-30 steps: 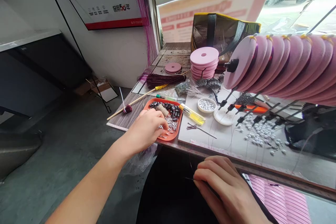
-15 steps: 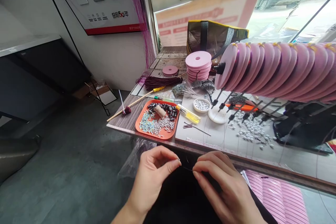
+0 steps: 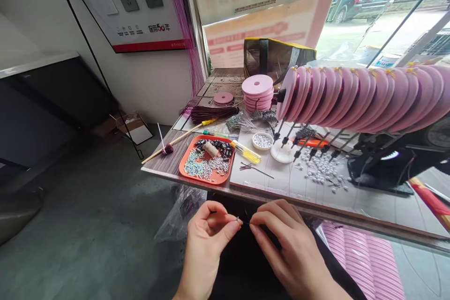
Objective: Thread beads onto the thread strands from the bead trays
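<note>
In front of the table edge, over my dark-clothed lap, both hands are close together. My left hand (image 3: 210,239) is closed in a pinch; a tiny silvery piece (image 3: 237,219) shows at the thumb and fingertip, too small to name surely. My right hand (image 3: 290,239) pinches a thin dark thread (image 3: 246,223) that spans the narrow gap to the left fingertips. Just beyond stands an orange tray (image 3: 183,168) holding black beads (image 3: 226,150), pale blue-green tube beads (image 3: 193,165), small silvery beads (image 3: 215,167) and a cork-like cylinder (image 3: 211,149).
To the right, a rack of pink spools (image 3: 337,98) overhangs loose white beads (image 3: 323,168). A white bowl of beads (image 3: 262,140), a yellow-tipped tool (image 3: 248,152), a stick (image 3: 179,139) and stacked pink discs (image 3: 258,85) lie on the table (image 3: 218,192). Clear plastic (image 3: 183,213) hangs below its edge.
My hands have come slightly closer together, the right one moving left toward the left fingertips. The view has shifted a little to the right. Both pinches stay closed.
</note>
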{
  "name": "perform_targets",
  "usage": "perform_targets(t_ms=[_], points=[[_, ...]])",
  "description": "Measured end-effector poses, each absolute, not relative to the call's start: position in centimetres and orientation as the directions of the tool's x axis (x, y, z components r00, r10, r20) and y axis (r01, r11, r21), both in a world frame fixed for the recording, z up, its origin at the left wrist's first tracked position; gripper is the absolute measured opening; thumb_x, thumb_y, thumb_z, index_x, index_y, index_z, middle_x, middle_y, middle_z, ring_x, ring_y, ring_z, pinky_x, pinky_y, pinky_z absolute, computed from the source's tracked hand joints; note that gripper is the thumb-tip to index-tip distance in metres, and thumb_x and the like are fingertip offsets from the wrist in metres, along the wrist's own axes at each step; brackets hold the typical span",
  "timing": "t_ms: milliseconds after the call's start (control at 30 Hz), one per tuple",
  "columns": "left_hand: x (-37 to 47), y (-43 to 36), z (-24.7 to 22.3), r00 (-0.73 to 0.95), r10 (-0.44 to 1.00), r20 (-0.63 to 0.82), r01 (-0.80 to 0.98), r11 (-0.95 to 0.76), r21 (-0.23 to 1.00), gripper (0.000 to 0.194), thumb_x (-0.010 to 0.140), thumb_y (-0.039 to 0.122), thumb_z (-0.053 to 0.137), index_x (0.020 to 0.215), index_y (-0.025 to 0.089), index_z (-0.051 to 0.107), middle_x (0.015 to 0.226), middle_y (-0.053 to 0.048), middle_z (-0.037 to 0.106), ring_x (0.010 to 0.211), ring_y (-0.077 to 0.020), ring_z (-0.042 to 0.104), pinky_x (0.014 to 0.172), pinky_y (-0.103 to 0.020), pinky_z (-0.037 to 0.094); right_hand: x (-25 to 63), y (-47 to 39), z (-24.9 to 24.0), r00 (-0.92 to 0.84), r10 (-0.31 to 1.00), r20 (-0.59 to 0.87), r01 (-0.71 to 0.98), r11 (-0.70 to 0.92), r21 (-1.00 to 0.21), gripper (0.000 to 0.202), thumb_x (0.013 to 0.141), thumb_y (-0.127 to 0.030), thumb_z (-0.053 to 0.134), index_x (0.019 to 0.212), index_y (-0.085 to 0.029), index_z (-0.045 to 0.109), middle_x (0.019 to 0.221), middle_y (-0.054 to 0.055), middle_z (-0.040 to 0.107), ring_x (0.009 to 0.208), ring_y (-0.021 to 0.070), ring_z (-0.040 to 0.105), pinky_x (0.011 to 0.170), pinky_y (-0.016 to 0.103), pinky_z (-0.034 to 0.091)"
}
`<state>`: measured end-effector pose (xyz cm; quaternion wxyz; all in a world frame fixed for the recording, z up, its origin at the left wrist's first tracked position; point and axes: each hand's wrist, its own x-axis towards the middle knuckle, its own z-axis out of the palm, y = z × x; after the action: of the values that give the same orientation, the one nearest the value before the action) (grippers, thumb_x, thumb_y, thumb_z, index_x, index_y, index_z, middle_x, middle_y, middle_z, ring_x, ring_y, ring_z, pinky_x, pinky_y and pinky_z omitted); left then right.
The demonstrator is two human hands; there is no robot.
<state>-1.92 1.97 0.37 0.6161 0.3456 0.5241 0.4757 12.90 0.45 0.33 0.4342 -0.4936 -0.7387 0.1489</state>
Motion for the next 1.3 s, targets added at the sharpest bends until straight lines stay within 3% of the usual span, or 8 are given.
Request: perform_targets(t_ms=[400,1067,1300], points=[[-1.30,1.72,0.35,0.038,0.960,-0.277,-0.163,0.279,0.946,0.025,0.063,0.018,0.075,0.071,0.018,0.051,0.063,0.003,0.067,0.061,-0.0084,0.059,0.061,-0.016,0.045,12.57,0.73,0.38,-0.112,0.877,0.467,0.542,0.448,-0.711,0.013,0.084,-0.011,0.049,0.075,-0.019,0.055,0.071,0.002,0.059,0.067,0.0168,0.052,0.058,0.027,0.042],[-1.75,1.81,0.50,0.094,0.938,-0.334,-0.277,0.347,0.896,0.028,0.065,0.018,0.074,0.076,0.019,0.048,0.061,0.005,0.067,0.062,-0.0084,0.062,0.066,-0.018,0.047,12.82,0.46,0.38,-0.130,0.880,0.457,0.536,0.450,-0.715,0.014,0.083,-0.008,0.050,0.076,-0.019,0.055,0.071,0.002,0.058,0.067,0.0160,0.050,0.058,0.027,0.041],[-1.67,1.31,0.14,0.044,0.970,-0.239,-0.051,0.241,0.969,0.027,0.066,0.021,0.073,0.076,0.020,0.049,0.064,0.004,0.065,0.062,-0.0100,0.060,0.061,-0.017,0.045,12.69,0.56,0.43,-0.112,0.893,0.436,0.519,0.426,-0.741,0.014,0.084,-0.012,0.051,0.074,-0.019,0.057,0.068,0.002,0.059,0.066,0.0164,0.052,0.058,0.028,0.043]])
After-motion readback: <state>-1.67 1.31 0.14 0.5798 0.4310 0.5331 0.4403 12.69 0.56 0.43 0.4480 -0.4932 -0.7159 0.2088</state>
